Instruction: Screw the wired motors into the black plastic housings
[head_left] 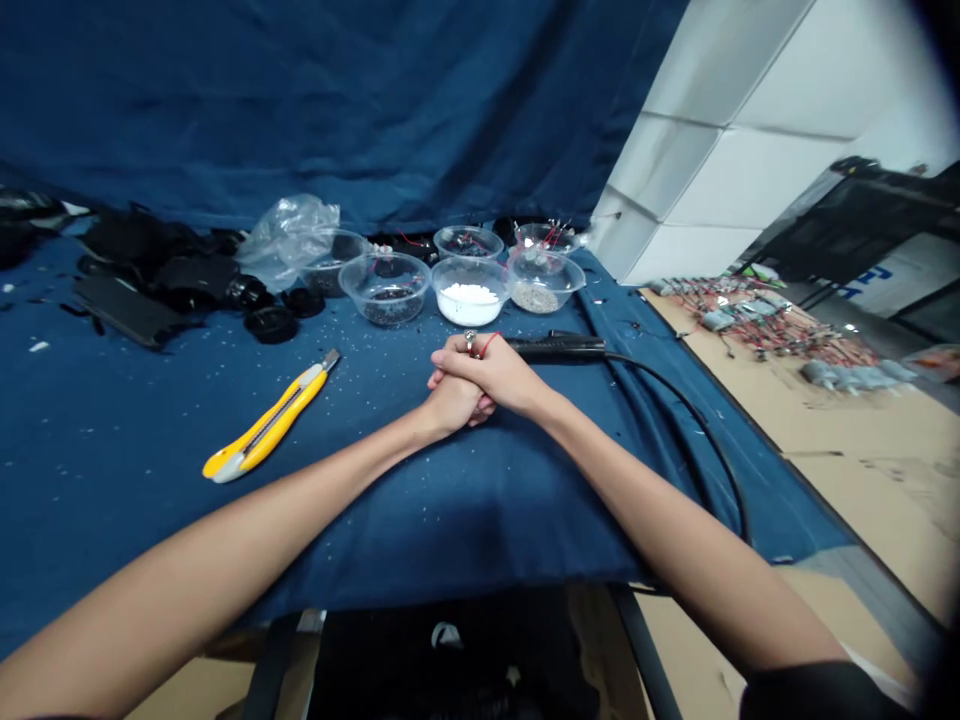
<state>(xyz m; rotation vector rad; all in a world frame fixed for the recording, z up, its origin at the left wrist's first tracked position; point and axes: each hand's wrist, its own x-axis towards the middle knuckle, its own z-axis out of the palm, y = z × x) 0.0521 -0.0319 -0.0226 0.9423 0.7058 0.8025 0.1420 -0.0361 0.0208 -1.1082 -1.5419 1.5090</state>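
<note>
My two hands are clasped together over the middle of the blue cloth. My right hand (499,372), with a ring and a red string at it, lies on top and wraps round my left hand (452,402). Both are closed; some fingers are hidden in the clasp. Just behind my right hand lies a black handle-shaped tool (566,348) with a black cable (697,410); its left end is covered by the hand. A yellow utility knife (274,420) rests to the left, apart from my hands, its tip pointing away to the right.
Several clear plastic bowls stand behind my hands, one with white pieces (469,302), one with greyish bits (536,297), one with dark bits (386,305). Black plastic parts (150,270) and a clear bag (289,235) lie at back left. Wired parts (780,325) cover cardboard at right.
</note>
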